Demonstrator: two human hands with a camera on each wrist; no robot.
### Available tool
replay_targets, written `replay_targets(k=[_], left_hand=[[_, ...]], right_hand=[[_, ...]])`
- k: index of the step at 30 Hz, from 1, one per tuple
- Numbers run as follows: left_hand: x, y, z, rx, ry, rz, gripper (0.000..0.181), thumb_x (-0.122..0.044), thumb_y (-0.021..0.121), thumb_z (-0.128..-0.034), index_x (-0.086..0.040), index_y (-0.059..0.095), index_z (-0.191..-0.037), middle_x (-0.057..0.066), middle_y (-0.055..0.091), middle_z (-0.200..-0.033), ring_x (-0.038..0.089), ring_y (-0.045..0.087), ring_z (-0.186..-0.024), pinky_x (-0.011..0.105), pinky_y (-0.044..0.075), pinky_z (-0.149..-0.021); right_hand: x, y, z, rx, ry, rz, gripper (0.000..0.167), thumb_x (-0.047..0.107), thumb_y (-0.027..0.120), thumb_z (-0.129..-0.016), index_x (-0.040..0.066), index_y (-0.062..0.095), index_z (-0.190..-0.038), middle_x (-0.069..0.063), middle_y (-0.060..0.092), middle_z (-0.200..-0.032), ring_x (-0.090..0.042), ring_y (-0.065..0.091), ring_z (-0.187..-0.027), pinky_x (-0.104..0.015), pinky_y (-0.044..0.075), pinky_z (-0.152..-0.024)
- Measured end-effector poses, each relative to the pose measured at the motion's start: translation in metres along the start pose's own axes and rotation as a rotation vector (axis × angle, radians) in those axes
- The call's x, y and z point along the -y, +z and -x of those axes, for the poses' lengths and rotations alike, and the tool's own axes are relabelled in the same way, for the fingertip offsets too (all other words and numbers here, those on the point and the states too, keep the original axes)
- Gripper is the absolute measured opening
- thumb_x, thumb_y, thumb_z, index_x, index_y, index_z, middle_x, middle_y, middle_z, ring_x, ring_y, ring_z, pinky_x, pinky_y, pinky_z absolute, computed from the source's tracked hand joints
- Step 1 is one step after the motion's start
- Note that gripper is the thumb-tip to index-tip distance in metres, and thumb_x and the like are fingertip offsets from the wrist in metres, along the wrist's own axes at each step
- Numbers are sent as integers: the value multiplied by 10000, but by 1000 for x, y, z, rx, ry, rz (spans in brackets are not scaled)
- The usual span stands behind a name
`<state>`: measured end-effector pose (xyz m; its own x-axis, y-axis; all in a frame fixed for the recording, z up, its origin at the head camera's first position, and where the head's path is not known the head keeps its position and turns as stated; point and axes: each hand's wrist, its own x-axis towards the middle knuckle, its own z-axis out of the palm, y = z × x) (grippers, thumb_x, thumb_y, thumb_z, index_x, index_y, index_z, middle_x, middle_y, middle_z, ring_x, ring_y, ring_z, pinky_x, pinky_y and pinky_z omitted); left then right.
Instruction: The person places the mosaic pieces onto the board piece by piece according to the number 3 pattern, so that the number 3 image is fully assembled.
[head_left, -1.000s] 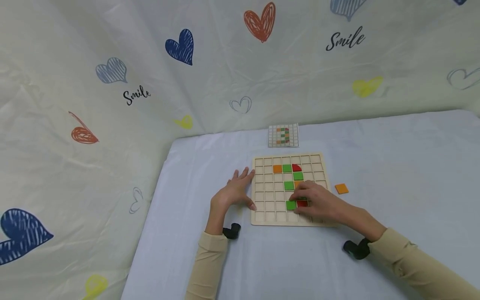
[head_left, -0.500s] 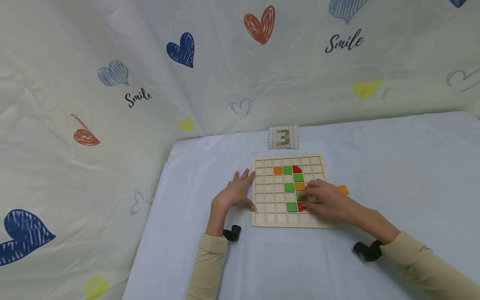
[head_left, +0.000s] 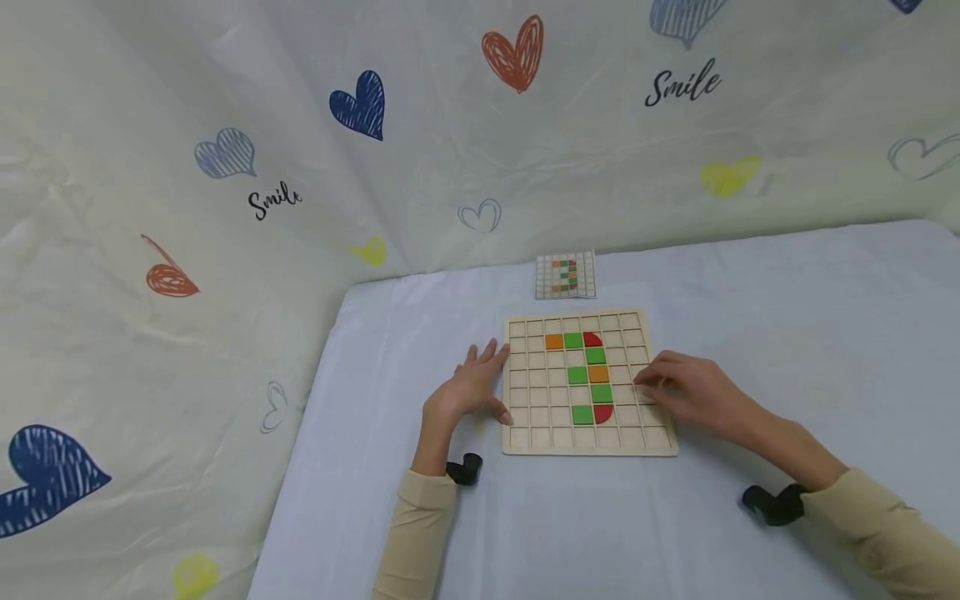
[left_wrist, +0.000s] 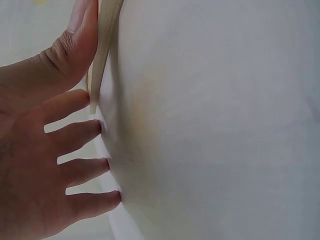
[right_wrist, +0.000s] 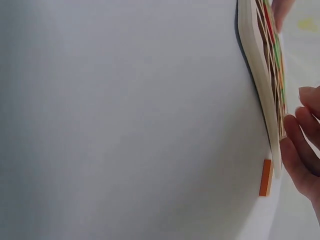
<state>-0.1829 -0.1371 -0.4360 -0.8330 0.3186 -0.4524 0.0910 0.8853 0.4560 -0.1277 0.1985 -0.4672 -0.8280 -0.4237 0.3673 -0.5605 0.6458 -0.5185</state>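
Note:
A wooden grid board (head_left: 543,442) lies on the white table, with orange, green and red tiles set in some of its squares. At its left edge rests my left hand (head_left: 468,387), fingers spread, the thumb and a fingertip against the rim. My right hand (head_left: 701,396) is over the board's right edge with fingers loosely bent, and I see nothing between them. In the right wrist view a loose orange tile (right_wrist: 266,178) lies on the cloth beside the board, below the fingers. In the head view the right hand hides that tile.
Behind the board lies a small pattern card (head_left: 566,276) with a printed coloured grid. A cloth backdrop (head_left: 420,167) printed with hearts hangs behind the table (head_left: 810,333). A black wrist device (head_left: 776,505) sits under each forearm.
My right hand has moved right from the lower red and green tiles to the board's right edge, uncovering the tiles there and covering the loose orange one. The left hand stays put.

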Motion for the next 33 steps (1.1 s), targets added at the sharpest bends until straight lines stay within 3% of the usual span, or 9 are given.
replay_targets(k=[4,8,17,22,26,33], left_hand=[[0,0,0,-1,-2,-8,1218,-180,958,-693,-212,218,-1660,35,72,-1738,356,-24,-1605,642,149,-1253],[0,0,0,2,-4,-19,1215,-187,957,-697,-210,216,-1660,40,72,-1738,359,-23,-1604,634,153,-1256],[0,-1,0,8,19,-15,1214,-188,957,-703,-194,211,-1661,57,73,-1738,363,-33,-1603,622,131,-1265],[1,-1,0,8,26,-19,1215,-198,959,-700,-189,215,-1660,60,76,-1738,363,-32,-1603,616,130,-1268],[2,-1,-1,11,25,-21,1217,-196,958,-702,-197,208,-1661,57,71,-1738,362,-36,-1603,608,123,-1271],[2,-1,-2,16,30,-24,1215,-199,956,-705,-190,207,-1661,63,71,-1737,366,-34,-1602,603,121,-1273]], right_hand=[[-5,-5,6,-50,-17,20,270,-74,867,-710,89,773,-903,69,678,-857,-1,576,-718,-169,535,-624],[-12,-9,9,-49,-3,56,285,-79,872,-698,84,778,-912,66,674,-856,2,547,-715,-180,530,-614],[-27,-15,15,-70,-10,141,319,-48,910,-656,56,782,-929,-24,697,-914,-211,617,-814,-290,558,-698],[-32,-16,17,-17,16,178,307,-29,899,-686,36,787,-965,-62,687,-942,-245,620,-860,-392,551,-711],[-36,-15,19,14,20,183,286,-34,890,-697,30,789,-957,-76,668,-933,-260,617,-850,-402,549,-696],[-36,-12,18,1,26,179,276,-71,869,-705,15,781,-953,-67,652,-909,-237,601,-822,-376,542,-677]])
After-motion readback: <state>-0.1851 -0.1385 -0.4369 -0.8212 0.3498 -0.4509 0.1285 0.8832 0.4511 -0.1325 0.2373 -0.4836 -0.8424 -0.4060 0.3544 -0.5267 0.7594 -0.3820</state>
